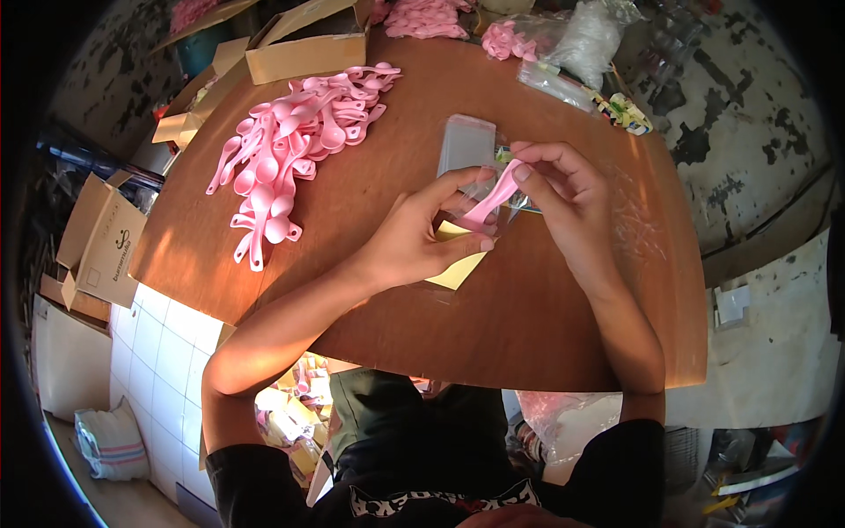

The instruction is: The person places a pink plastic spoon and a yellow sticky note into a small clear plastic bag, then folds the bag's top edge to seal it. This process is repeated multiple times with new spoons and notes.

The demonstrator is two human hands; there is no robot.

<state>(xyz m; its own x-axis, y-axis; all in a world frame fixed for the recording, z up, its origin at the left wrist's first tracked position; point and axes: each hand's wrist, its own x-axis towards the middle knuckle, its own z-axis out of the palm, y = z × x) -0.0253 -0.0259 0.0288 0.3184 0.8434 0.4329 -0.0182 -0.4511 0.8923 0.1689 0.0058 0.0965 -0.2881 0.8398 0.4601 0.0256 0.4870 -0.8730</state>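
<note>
A pink plastic spoon (493, 201) slants between my two hands above the table. My right hand (568, 189) pinches its upper end between thumb and fingers. With thumb and fingers, my left hand (418, 233) grips a yellow card (458, 272) in what looks like a clear plastic bag. The spoon's lower end is at the bag's mouth, partly hidden by my left thumb. Just beyond my hands lies a stack of clear plastic bags (466, 141). To the left, a large heap of pink spoons (282, 145) covers part of the table.
The brown wooden table (387, 326) has a curved near edge. An open cardboard box (308, 48) stands at the far left, with more pink spoons (427, 18) beyond. Clear plastic packaging (590, 44) sits at the far right. Below the table, a container holds yellow-carded packs (295, 409).
</note>
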